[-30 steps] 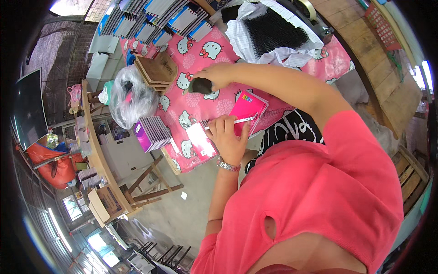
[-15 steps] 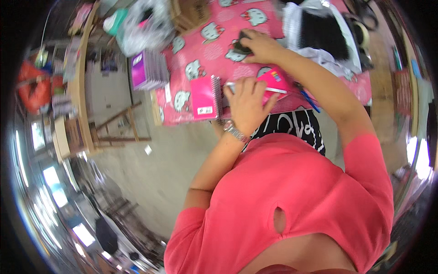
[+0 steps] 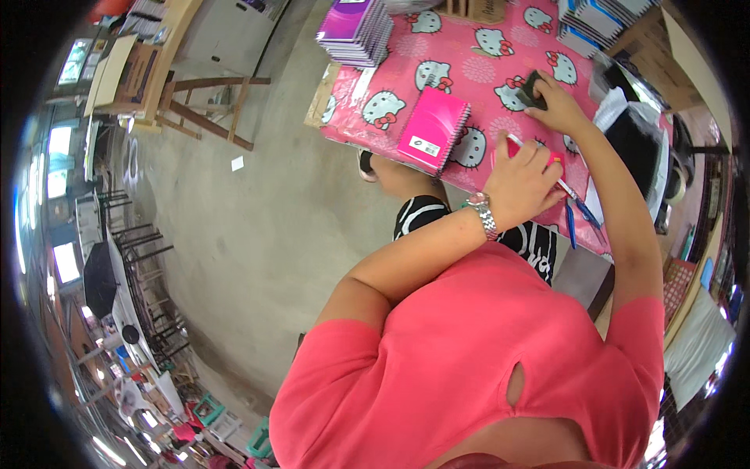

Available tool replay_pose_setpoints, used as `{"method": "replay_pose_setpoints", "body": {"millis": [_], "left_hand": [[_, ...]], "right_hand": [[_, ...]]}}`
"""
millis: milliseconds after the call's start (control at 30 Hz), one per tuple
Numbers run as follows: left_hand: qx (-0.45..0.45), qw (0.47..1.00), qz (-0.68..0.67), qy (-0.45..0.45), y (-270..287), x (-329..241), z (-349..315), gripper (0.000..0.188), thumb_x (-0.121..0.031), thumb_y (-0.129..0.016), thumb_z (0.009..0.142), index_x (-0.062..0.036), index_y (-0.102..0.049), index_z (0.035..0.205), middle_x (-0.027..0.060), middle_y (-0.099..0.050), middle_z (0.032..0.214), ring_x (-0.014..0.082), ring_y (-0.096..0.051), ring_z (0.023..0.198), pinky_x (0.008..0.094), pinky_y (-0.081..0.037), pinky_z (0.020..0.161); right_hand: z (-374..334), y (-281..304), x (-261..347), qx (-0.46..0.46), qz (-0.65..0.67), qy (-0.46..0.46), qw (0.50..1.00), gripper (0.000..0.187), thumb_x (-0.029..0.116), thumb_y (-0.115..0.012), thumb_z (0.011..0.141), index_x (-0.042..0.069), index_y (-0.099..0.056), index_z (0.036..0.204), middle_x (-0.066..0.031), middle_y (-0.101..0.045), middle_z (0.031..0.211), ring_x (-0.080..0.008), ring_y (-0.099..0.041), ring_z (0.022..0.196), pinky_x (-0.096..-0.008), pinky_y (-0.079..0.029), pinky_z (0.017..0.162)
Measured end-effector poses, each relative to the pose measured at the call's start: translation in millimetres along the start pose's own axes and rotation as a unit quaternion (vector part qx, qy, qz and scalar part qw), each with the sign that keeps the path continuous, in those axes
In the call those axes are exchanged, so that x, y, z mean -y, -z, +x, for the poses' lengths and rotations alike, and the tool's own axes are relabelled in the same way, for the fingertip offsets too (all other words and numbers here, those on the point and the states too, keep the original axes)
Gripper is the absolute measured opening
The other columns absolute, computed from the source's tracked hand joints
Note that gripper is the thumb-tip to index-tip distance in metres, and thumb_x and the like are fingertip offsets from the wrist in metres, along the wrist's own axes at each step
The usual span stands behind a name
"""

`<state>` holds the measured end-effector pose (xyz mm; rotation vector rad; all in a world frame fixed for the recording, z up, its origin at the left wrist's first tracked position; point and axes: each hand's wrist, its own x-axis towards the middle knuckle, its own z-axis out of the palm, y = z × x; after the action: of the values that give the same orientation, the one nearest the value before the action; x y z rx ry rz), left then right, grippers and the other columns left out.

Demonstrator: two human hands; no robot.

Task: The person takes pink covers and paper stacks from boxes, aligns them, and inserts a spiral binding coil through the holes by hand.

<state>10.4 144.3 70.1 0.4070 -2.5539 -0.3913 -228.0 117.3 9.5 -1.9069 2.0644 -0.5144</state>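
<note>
My left hand, with a metal watch on its wrist, lies flat with fingers apart on a bright pink notebook, hiding most of the cover. A thin white strip or stick shows beside its fingers; I cannot tell which. Farther off, my right hand grips a small dark pad against the patterned tablecloth. Another pink spiral notebook with a white label lies to the left of my left hand. Close by on the right are blue-handled tools, partly covered.
Purple spiral notebooks stand stacked at the table's far left. More blue-and-white notebooks are piled at the far right, by a cardboard box. Black material in white wrapping sits right of my right forearm. A wooden trestle stands on the floor.
The view has turned, so the table appears shifted right and more floor shows. My left hand stays on the pink notebook; my right hand still holds the dark pad on the tablecloth.
</note>
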Motion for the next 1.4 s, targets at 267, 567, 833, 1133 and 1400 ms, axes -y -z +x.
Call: {"method": "replay_pose_setpoints", "body": {"millis": [267, 567, 833, 1133, 1400], "left_hand": [[-0.009, 1.000, -0.015, -0.002, -2, 1, -1, 0.042, -0.044, -0.071, 0.077, -0.0125, -0.060, 0.103, 0.0073, -0.056, 0.103, 0.0279, -0.051, 0.105, 0.0667, -0.031, 0.094], [-0.007, 1.000, -0.019, 0.006, -1, 0, -3, 0.040, -0.043, -0.072, 0.077, -0.0123, -0.060, 0.099, 0.0090, -0.057, 0.103, 0.0294, -0.051, 0.107, 0.0676, -0.032, 0.095], [-0.004, 1.000, -0.028, 0.009, 2, -3, -4, 0.038, -0.042, -0.073, 0.076, -0.0128, -0.059, 0.097, 0.0084, -0.056, 0.102, 0.0294, -0.052, 0.105, 0.0688, -0.033, 0.094], [-0.020, 0.999, -0.026, 0.008, -1, -2, -3, 0.037, -0.042, -0.072, 0.077, -0.0128, -0.060, 0.096, 0.0081, -0.055, 0.101, 0.0287, -0.052, 0.105, 0.0692, -0.031, 0.094], [-0.016, 1.000, -0.016, 0.021, -2, -1, -3, 0.038, -0.040, -0.071, 0.076, -0.0120, -0.061, 0.101, 0.0082, -0.056, 0.102, 0.0282, -0.051, 0.107, 0.0678, -0.032, 0.094]], "right_hand": [[0, -1, -2, -0.006, 0.017, -0.041, 0.999, 0.043, 0.023, -0.081, 0.070, 0.005, -0.047, 0.089, -0.0244, -0.041, 0.141, -0.0432, -0.053, 0.116, -0.0441, -0.047, 0.092], [1, -6, -5, -0.020, -0.009, -0.031, 0.999, 0.047, 0.023, -0.083, 0.067, 0.006, -0.047, 0.092, -0.0220, -0.041, 0.141, -0.0424, -0.056, 0.112, -0.0449, -0.048, 0.090], [1, -7, -4, -0.015, -0.003, -0.052, 0.999, 0.049, 0.021, -0.084, 0.064, 0.006, -0.047, 0.092, -0.0213, -0.042, 0.140, -0.0417, -0.056, 0.111, -0.0455, -0.048, 0.090], [2, -4, 2, -0.017, -0.003, -0.047, 0.999, 0.049, 0.018, -0.084, 0.064, 0.005, -0.046, 0.091, -0.0214, -0.041, 0.139, -0.0423, -0.054, 0.113, -0.0447, -0.048, 0.092], [-19, 37, 25, -0.007, 0.023, -0.043, 0.999, 0.043, 0.033, -0.071, 0.086, 0.005, -0.060, 0.117, -0.0205, -0.042, 0.143, -0.0333, -0.048, 0.128, -0.0403, -0.039, 0.104]]}}
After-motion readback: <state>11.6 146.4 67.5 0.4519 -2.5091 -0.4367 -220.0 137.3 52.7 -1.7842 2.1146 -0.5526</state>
